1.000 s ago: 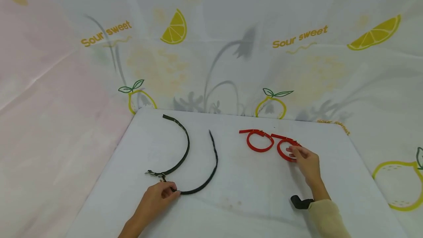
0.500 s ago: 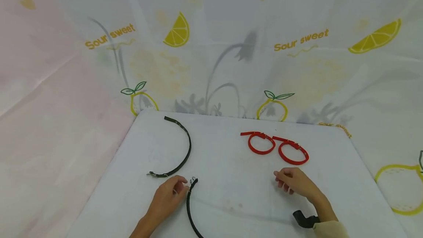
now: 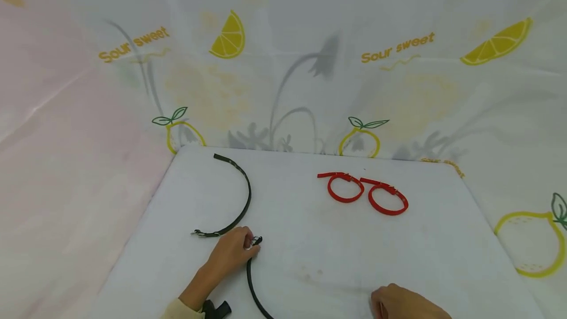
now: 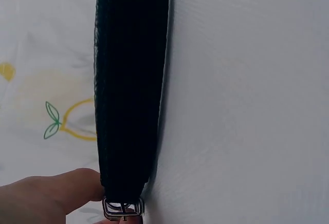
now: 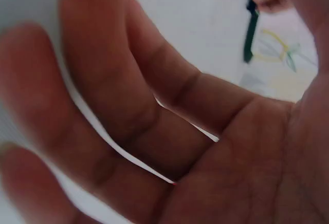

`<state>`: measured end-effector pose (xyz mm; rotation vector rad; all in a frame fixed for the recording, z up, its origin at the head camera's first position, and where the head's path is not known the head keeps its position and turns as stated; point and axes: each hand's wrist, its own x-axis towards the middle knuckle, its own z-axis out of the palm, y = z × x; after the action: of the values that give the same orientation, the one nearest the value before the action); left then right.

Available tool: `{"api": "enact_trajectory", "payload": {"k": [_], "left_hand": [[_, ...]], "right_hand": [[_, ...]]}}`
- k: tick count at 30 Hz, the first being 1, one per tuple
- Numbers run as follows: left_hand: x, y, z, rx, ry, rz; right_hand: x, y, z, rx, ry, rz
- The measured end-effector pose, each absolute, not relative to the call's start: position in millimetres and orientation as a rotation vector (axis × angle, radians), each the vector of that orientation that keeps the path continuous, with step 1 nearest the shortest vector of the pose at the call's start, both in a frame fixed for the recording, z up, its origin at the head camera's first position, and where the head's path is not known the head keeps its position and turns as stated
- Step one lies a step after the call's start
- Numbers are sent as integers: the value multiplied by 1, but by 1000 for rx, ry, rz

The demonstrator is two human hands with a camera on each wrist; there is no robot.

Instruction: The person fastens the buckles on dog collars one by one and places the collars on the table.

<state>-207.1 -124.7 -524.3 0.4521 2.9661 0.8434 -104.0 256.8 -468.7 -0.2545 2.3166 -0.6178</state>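
Observation:
A black buckled collar [image 3: 250,279] curves from my left hand [image 3: 230,250] down past the front of the head view. Thumb and finger of that hand pinch it at its metal buckle [image 4: 123,207]; in the left wrist view the strap stretches away, wide and dark, from the buckle. My right hand [image 3: 409,304] is low over the front right of the table, fingers loosely bent. Its palm [image 5: 241,152] holds nothing in the right wrist view. A dark green collar [image 3: 249,193] lies in an arc just behind the left hand.
Two red collars, one coiled at left [image 3: 346,201] and one at right [image 3: 389,213], lie at the back right of the white table [image 3: 301,230]. A lemon-print cloth [image 3: 283,63] hangs behind it. A black wrist mount [image 3: 216,310] is on the left wrist.
The right hand has left the right red collar and drawn back toward the front edge. The left hand has shifted right; the black collar has swung round, its strap now pointing toward the front.

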Motion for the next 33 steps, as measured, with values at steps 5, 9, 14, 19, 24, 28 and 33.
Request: {"api": "enact_trajectory", "payload": {"k": [5,9,14,19,24,28,33], "left_hand": [[-210,-126,-526,484,2943,943],[-211,-126,-526,460,2878,1096],[-211,-127,-521,337,2696,1416],[-213,-129,-510,212,2231,1860],[-213,-127,-507,163,2030,2134],[-211,-122,-513,159,1975,2248],[-207,-112,-518,119,1866,2252]], "right_hand": [[-105,252,-501,-479,2309,-717],[-116,256,-504,-481,2346,-843],[-132,265,-487,-250,2279,-1249],[-138,267,-471,-1,1929,-1858],[-140,261,-462,185,1860,-2105],[-139,251,-465,235,1946,-2085],[-138,237,-476,335,2052,-2017]]}}
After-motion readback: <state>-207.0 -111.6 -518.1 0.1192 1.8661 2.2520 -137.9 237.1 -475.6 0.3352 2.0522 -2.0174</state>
